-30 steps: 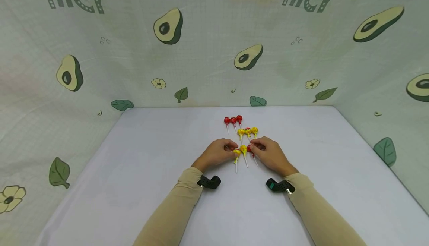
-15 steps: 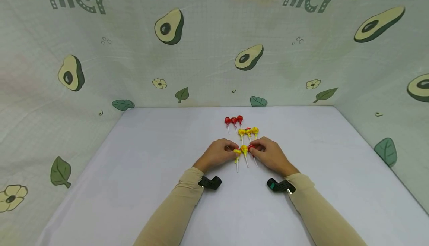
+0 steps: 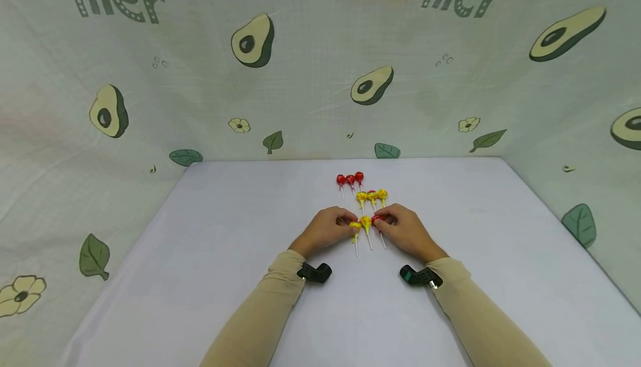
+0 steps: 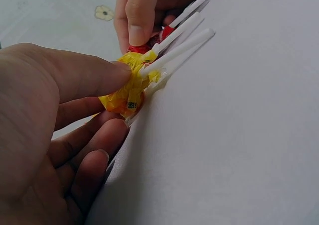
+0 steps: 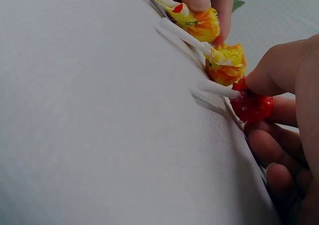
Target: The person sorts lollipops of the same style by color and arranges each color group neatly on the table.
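Three lollipops lie side by side in the nearest row, sticks toward me. My left hand (image 3: 328,228) pinches the yellow-wrapped left lollipop (image 4: 122,93) by its head, thumb on top. A second yellow lollipop (image 5: 227,65) lies in the middle, between my hands. On the right, my right hand (image 3: 404,231) pinches a red lollipop (image 5: 253,104) between thumb and fingers. In the right wrist view the red head touches or nearly touches the middle yellow one. The left hand's fingertips show at the top of that same view.
Beyond the hands lies a row of yellow-wrapped lollipops (image 3: 372,196), one with some red. Farther back is a row of three red lollipops (image 3: 350,179). The white table (image 3: 240,206) ends at a cloth backdrop (image 3: 310,78) printed with avocados.
The red lollipop under my right hand has shifted slightly, its stick turning a little. Both hands keep nearly the same place, and the rows behind look unchanged.
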A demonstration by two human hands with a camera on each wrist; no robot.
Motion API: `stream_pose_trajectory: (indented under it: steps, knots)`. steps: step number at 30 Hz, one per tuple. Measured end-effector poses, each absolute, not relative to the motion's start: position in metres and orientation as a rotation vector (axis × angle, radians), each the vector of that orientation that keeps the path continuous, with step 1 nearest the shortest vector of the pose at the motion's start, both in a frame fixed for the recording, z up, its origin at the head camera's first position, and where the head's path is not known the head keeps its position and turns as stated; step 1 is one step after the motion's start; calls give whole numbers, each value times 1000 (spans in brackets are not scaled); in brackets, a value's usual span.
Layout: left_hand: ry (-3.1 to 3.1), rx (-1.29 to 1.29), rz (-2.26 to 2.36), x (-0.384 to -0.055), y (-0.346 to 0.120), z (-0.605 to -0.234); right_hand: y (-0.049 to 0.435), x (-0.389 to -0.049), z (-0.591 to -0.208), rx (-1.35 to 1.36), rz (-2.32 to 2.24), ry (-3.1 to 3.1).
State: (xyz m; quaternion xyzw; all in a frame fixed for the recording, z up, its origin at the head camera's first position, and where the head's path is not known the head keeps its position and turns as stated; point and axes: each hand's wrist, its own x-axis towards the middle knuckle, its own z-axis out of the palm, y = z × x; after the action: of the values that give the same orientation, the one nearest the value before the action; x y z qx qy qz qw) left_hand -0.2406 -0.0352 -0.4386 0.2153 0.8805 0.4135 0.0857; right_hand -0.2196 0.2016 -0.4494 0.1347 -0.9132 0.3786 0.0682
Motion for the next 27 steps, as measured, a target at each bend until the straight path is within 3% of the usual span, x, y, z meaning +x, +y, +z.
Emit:
stream_pose_trajectory:
  steps: [27]
  knots:
    - [2563,653,1276,-244,-40,-441,206,-224,-451,277,1337,-2661]
